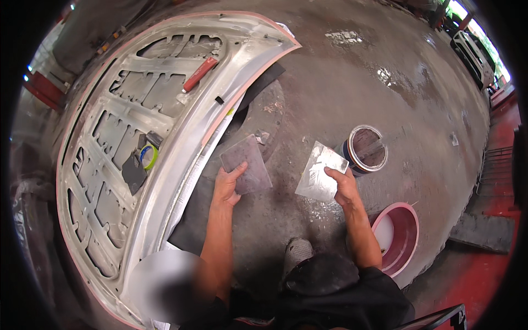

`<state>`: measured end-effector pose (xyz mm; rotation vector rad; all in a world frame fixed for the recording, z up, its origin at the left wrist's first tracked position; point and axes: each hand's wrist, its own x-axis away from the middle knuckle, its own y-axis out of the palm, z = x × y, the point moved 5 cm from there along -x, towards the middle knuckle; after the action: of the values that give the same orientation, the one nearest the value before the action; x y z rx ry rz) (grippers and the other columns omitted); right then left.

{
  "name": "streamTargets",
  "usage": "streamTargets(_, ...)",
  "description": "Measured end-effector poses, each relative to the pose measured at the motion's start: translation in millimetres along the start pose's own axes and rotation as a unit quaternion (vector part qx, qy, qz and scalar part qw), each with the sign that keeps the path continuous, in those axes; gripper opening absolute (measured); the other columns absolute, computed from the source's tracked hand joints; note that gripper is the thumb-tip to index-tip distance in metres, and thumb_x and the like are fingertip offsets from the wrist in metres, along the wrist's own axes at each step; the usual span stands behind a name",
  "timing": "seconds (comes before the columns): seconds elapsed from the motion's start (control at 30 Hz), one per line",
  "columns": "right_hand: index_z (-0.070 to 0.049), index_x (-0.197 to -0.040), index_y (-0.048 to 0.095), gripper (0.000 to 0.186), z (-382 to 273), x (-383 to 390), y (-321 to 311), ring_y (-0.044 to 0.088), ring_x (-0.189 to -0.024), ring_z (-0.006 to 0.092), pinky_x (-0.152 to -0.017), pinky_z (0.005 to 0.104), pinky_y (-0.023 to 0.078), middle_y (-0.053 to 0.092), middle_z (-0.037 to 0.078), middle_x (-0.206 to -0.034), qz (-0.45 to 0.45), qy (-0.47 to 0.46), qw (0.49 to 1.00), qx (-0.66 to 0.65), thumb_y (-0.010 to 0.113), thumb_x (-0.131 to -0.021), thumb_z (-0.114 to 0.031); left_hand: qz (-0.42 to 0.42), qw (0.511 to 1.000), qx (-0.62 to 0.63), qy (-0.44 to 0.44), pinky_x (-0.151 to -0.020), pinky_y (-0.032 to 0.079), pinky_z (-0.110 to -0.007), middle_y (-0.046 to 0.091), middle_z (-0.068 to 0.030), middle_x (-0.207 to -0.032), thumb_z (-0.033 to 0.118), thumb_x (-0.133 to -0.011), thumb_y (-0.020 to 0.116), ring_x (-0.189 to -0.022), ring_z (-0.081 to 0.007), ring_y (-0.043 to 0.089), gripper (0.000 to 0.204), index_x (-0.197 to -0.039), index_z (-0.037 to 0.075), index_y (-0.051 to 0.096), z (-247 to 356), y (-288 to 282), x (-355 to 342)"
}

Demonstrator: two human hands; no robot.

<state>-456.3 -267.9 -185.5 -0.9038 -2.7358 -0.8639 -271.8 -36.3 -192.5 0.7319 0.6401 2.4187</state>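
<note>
My left hand (226, 187) grips a thin, square, translucent grey plate (250, 159) by its lower left part, thumb on top. In my right hand (344, 187) is a shiny silver plate (316, 168), pinched at its right side with the thumb on its face. The two plates are apart, held over the grey floor (407, 104). Just past the silver plate stands an open tin (369, 144) with a strip across its mouth. A large metal vehicle panel (159, 121) with many cutouts lies to my left.
On the panel are a red tube (199, 75), a green-and-blue tape roll (148, 158) and dark pads (133, 175). A pink bucket (401, 242) sits by my right forearm. A red raised edge (503, 275) runs along the right, and a vehicle part (470, 55) stands at the back right.
</note>
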Motion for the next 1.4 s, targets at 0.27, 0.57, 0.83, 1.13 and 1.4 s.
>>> streamTargets(0.27,-0.001,-0.129,0.053,0.04,-17.0,28.4,35.3,0.059,-0.106,0.023,-0.092,0.0362,0.047,0.061,0.011,-0.12,0.098,-0.17,0.94,0.281,0.057,-0.09,-0.01,0.045,0.986,0.125,-0.101,-0.087,0.053,-0.044,0.061,-0.0122,-0.114,0.01,-0.092,0.058,-0.102,-0.0263,0.063,0.034,-0.123,0.001,0.051,-52.3,25.6,4.7)
streamTargets(0.57,-0.014,-0.127,0.057,0.057,7.5,47.1,45.0,0.058,-0.102,0.034,-0.087,0.0379,0.049,0.06,0.015,-0.113,-0.219,-0.167,0.559,0.782,0.061,-0.071,0.001,-0.028,0.99,0.08,-0.112,-0.081,0.056,-0.038,0.065,-0.0114,-0.107,0.009,-0.091,0.058,-0.094,-0.0232,0.066,0.033,-0.122,0.0,0.052,-6.8,23.5,20.0)
streamTargets(0.83,-0.001,-0.134,0.047,0.044,10.4,37.1,84.9,0.054,-0.114,0.0324,-0.1,0.0338,0.039,0.056,0.018,-0.123,-0.023,-0.255,0.838,0.482,0.049,-0.09,-0.002,-0.014,0.862,-0.488,0.138,-0.108,0.033,-0.041,0.046,-0.0277,-0.134,0.028,-0.097,0.047,-0.128,-0.0378,0.043,0.051,-0.133,-0.008,0.04,1.3,47.5,12.4)
streamTargets(1.13,0.007,-0.142,0.032,0.064,62.3,76.2,118.9,0.038,-0.132,0.0299,-0.109,0.0378,0.028,0.04,0.021,-0.142,-0.259,-0.28,0.833,0.401,0.041,-0.099,-0.041,0.037,0.977,-0.15,0.144,-0.108,0.031,-0.036,0.042,-0.0207,-0.139,0.041,-0.098,0.044,-0.131,-0.0275,0.039,0.06,-0.137,-0.003,0.038,-5.7,67.0,41.6)
streamTargets(1.4,0.009,-0.131,0.043,0.068,53.3,40.6,66.6,0.053,-0.112,0.0271,-0.096,0.037,0.041,0.05,0.021,-0.128,0.095,-0.166,0.954,0.23,0.037,-0.1,-0.051,-0.129,0.969,-0.156,0.144,-0.11,0.029,-0.035,0.044,-0.0211,-0.14,0.041,-0.095,0.051,-0.133,-0.0271,0.037,0.067,-0.141,-0.005,0.036,-62.5,93.6,45.8)
